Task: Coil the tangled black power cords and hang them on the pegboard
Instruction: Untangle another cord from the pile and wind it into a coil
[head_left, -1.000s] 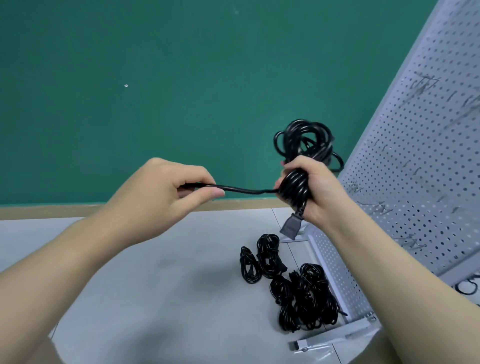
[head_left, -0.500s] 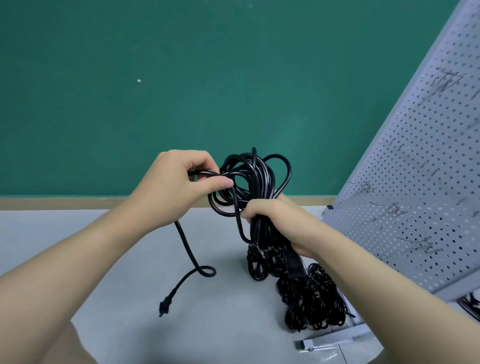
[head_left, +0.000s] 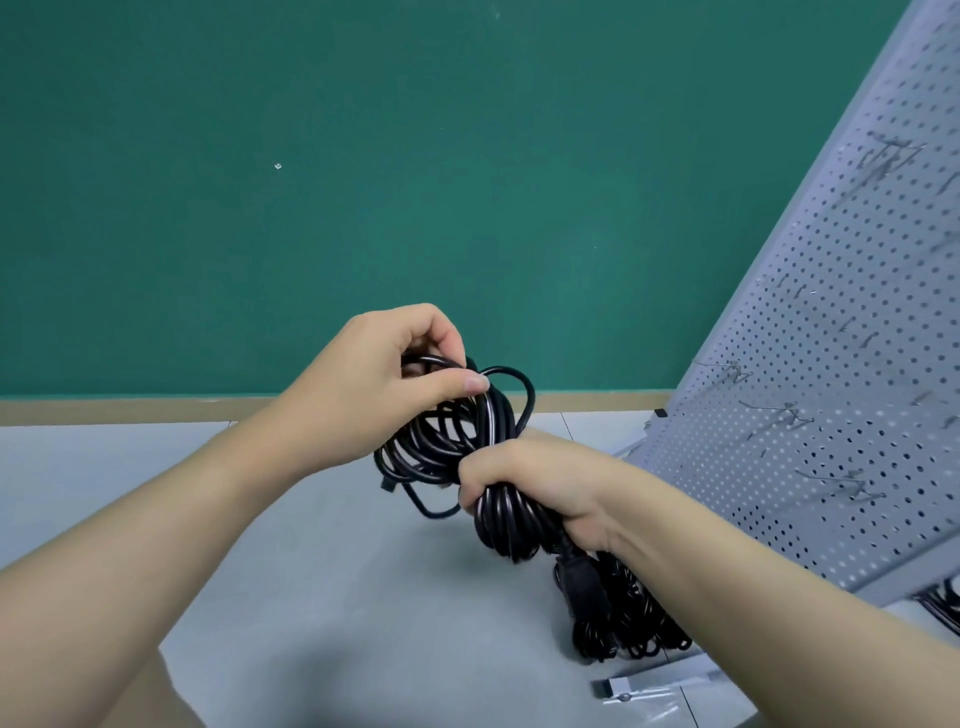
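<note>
A dark green wall (head_left: 415, 182) fills the far part of the scene, and a tan baseboard strip (head_left: 130, 410) runs along its bottom edge. Below it a pale grey floor (head_left: 311, 597) is seen, and its surface is smooth, with thin seams. On the right a light grey pegboard (head_left: 831, 415) is standing, tilted in the view, and several thin metal hooks (head_left: 727, 371) are fixed in its holes. No cord is seen hanging on these hooks.

A black power cord (head_left: 457, 441) is held in the air, in the middle of the scene, in front of the pegboard's left edge. It is gathered into a loose bundle of loops, and the long axis of the bundle runs from upper left to lower right. The lower part of the bundle is gripped by the right hand (head_left: 540, 488), with the fingers wrapped tightly around the strands. The top loops are pinched by the left hand (head_left: 395, 384) between the thumb and the curled fingers. A black plug (head_left: 582, 587) hangs under the right hand and points down, toward the near side.

A pile of other black cords (head_left: 639, 623) lies on the floor at the foot of the pegboard, partly hidden by the right forearm. No brand, label or readable writing is seen.
</note>
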